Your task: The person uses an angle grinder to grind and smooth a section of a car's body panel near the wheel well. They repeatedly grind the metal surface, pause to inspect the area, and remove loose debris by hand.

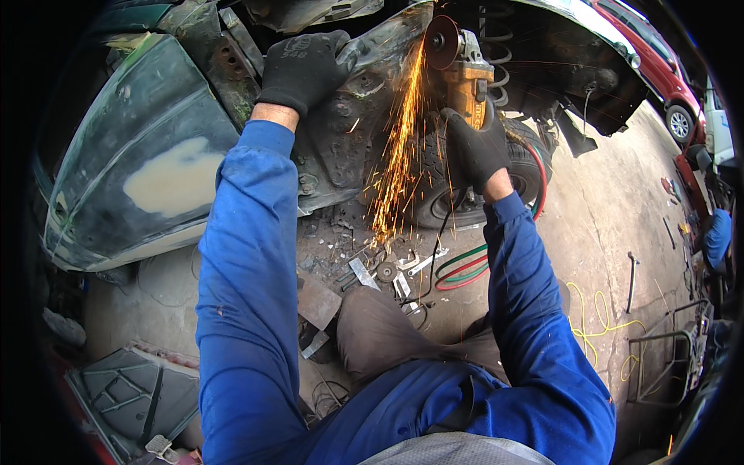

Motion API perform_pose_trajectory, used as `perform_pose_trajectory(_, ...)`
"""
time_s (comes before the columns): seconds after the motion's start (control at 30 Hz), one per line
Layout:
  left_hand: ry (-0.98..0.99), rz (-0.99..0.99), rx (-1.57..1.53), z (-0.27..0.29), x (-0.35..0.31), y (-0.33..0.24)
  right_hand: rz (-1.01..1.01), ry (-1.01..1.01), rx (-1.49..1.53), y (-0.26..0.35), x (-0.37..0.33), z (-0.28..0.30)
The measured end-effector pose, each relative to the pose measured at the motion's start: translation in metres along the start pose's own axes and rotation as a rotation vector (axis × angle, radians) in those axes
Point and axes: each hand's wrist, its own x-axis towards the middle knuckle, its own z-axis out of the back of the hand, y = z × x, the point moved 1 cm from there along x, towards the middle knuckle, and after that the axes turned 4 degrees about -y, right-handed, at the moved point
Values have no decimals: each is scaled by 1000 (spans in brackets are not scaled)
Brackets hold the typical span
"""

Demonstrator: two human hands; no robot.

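Note:
My right hand (478,145), in a black glove, is wrapped round the body of a yellow angle grinder (467,87). Its reddish-brown disc (442,43) meets the edge of a worn metal car panel (391,43), and orange sparks (401,155) stream down toward the floor. To the left, my left hand (306,71), also gloved in black, is closed over the edge of the car's bare metal structure, its thumb near the panel. Whether those fingers pinch a separate piece is hidden. A coil spring (497,54) stands right behind the grinder.
A wheel (496,186) lies below the grinder beside red and green hoses (465,267). Metal scraps and tools (387,271) litter the floor before my knees. A sanded car door (147,155) is at left. A yellow cord (597,325) and metal frame (674,349) lie right.

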Motion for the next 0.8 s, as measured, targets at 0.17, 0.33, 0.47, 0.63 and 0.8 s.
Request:
perform_pose_trajectory(0.17,12,13,11,1,0,-1,-5,10,-25,3,-2,1)
perform_pose_trajectory(0.33,-6,8,-5,-1,1,0,89,-23,-93,10,-3,2)
perform_pose_trajectory(0.47,-27,14,-26,-1,0,0,137,-30,-75,10,-2,2)
perform_pose_trajectory(0.63,-32,8,-21,-1,0,0,90,-15,-76,12,1,3)
perform_pose_trajectory(0.8,-3,12,-12,-2,0,0,40,-12,-86,21,2,3)
